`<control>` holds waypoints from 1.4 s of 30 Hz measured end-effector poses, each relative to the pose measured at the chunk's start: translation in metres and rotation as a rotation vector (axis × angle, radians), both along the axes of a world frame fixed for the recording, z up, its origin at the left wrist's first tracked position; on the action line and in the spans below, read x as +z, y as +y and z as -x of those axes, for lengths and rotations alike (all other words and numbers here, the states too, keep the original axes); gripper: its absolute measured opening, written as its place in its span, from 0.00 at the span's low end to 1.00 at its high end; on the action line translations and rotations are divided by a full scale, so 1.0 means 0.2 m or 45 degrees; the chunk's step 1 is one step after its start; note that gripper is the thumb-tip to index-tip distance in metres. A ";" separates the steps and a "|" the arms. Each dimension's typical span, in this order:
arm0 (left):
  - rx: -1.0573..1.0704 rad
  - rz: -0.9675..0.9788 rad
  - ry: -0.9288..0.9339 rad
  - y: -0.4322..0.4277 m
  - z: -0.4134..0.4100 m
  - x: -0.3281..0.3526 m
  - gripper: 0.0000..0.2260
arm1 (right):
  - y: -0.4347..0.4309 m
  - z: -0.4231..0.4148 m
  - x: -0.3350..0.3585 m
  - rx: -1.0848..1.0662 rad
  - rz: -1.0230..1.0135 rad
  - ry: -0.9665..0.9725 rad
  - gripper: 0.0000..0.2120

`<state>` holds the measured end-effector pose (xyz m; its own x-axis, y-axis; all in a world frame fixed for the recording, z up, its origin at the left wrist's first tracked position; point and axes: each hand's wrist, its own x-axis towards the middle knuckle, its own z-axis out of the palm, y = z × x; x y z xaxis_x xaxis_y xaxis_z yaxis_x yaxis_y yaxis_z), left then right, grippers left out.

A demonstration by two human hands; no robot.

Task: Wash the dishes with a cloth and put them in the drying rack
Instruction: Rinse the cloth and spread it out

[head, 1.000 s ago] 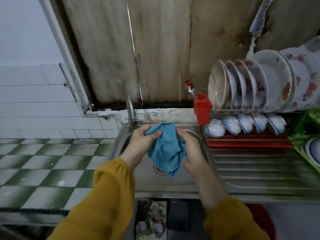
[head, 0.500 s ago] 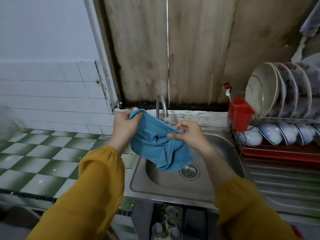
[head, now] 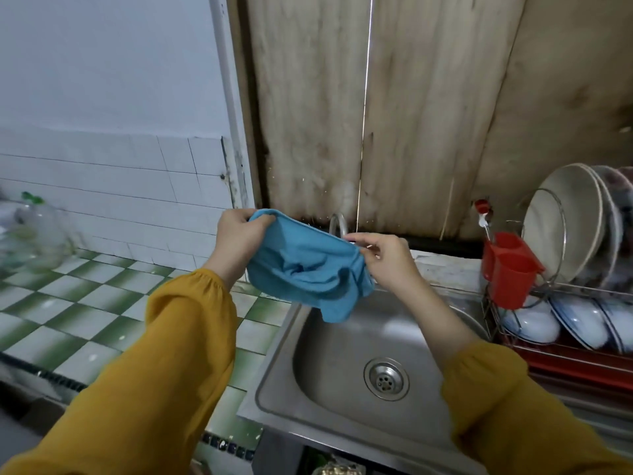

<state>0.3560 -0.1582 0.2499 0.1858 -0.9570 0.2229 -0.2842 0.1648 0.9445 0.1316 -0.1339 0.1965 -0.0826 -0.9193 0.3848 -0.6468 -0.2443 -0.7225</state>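
1. Gripping one corner of the blue cloth (head: 308, 272) with the left hand (head: 239, 240), at the tiled desk (head: 102, 303).
2. Pinching the opposite edge with the right hand (head: 387, 262), above the sink (head: 274, 382).
3. Best stretched flat over the basin, well short of the loaded drying rack (head: 575, 359).

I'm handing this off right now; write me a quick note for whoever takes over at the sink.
Left hand grips one end of the blue cloth; right hand pinches the other edge. The cloth hangs spread between them above the sink, in front of the faucet.
Plates stand in the drying rack, upper tier; bowls lie below, beside the red cutlery holder.
Done: those dishes are racked.
Left: no unwashed dish is in view, so check around before putting the cloth away.
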 end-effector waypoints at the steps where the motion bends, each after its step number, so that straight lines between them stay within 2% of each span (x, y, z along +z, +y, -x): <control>1: 0.004 -0.011 0.005 -0.01 0.01 0.00 0.11 | -0.01 0.00 0.00 -0.053 0.065 0.064 0.19; 4: 0.037 -0.020 0.047 -0.03 0.00 0.02 0.09 | -0.05 0.03 -0.02 -0.208 0.154 0.153 0.22; 7: 0.070 -0.023 0.038 -0.06 -0.02 0.03 0.09 | -0.09 0.07 -0.04 -0.305 0.067 0.112 0.21; 12: 0.053 -0.056 -0.038 -0.10 -0.02 0.00 0.11 | -0.11 0.12 0.02 -0.285 -0.157 -0.113 0.10; 14: 0.085 -0.059 -0.062 -0.12 -0.04 -0.02 0.11 | -0.11 0.12 0.05 -0.244 -0.338 -0.327 0.10; 17: 0.121 -0.139 -0.075 -0.14 -0.03 -0.05 0.11 | -0.12 0.06 0.08 -0.176 -0.535 -0.843 0.09; 19: 0.097 -0.199 -0.004 -0.14 0.01 -0.06 0.11 | -0.12 -0.01 0.12 -0.093 -0.531 -1.121 0.09; 21: 0.003 -0.291 0.108 -0.12 0.08 -0.05 0.10 | -0.11 -0.11 0.16 -0.018 -0.457 -1.249 0.10; 23: -0.116 -0.344 0.183 -0.08 0.17 -0.02 0.10 | -0.09 -0.22 0.19 0.040 -0.372 -1.183 0.10; 27: -0.168 -0.323 0.379 -0.03 0.26 0.09 0.07 | -0.08 -0.33 0.25 0.123 -0.180 -0.699 0.16; 29: -0.241 -0.353 0.513 -0.03 0.24 0.17 0.05 | -0.08 -0.31 0.29 0.188 -0.147 -0.468 0.24; 31: -0.355 -0.389 0.501 -0.02 0.22 0.22 0.07 | -0.09 -0.28 0.32 0.189 -0.132 -0.245 0.26; 34: -0.367 -0.245 0.234 -0.01 0.20 0.18 0.07 | -0.13 -0.25 0.36 0.085 -0.030 -0.165 0.18; 36: -0.288 0.055 -0.051 -0.03 0.18 0.10 0.07 | -0.14 -0.24 0.39 0.083 -0.002 -0.205 0.18; 37: -0.262 0.181 -0.209 -0.04 0.17 0.05 0.10 | -0.14 -0.23 0.40 0.110 0.008 -0.245 0.18; 39: -0.269 0.262 -0.516 -0.08 0.13 -0.04 0.18 | -0.15 -0.22 0.43 0.173 0.013 -0.319 0.21; 40: -0.319 0.250 -0.570 -0.10 0.11 -0.07 0.18 | -0.15 -0.21 0.44 0.203 0.004 -0.343 0.22; 42: -0.421 0.217 -0.485 -0.13 0.09 -0.10 0.10 | -0.15 -0.20 0.44 0.249 -0.006 -0.396 0.22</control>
